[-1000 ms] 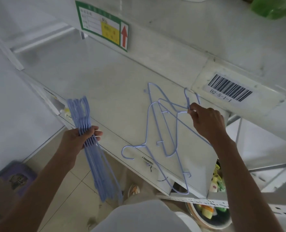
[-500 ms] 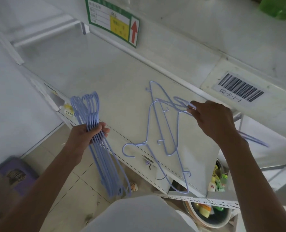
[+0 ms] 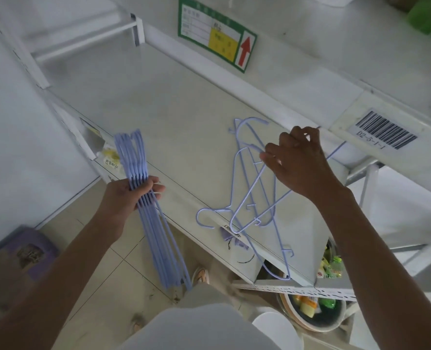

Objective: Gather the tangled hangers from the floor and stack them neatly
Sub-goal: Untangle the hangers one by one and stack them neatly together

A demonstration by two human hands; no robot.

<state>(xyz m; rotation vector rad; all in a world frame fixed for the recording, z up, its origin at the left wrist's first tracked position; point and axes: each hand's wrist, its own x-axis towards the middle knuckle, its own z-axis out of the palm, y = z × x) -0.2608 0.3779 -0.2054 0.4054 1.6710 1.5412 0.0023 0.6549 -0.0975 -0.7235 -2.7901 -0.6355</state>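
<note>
left hand (image 3: 123,195) clenches a neat bundle of hangers (image 3: 143,198), fanned above its fingers, kept aligned for stacking. right hand (image 3: 297,165) pinches a loose hanger (image 3: 249,198) on the shelf (image 3: 158,122), likely to free it from the tangle beneath its fingers.

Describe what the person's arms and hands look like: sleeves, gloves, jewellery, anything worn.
Both forearms are bare up to the frame edge, with no sleeve in view. The left hand and the right hand have no gloves, and no rings, watch or wristband can be seen. Whether a short sleeve sits higher up the arms cannot be told.
</note>
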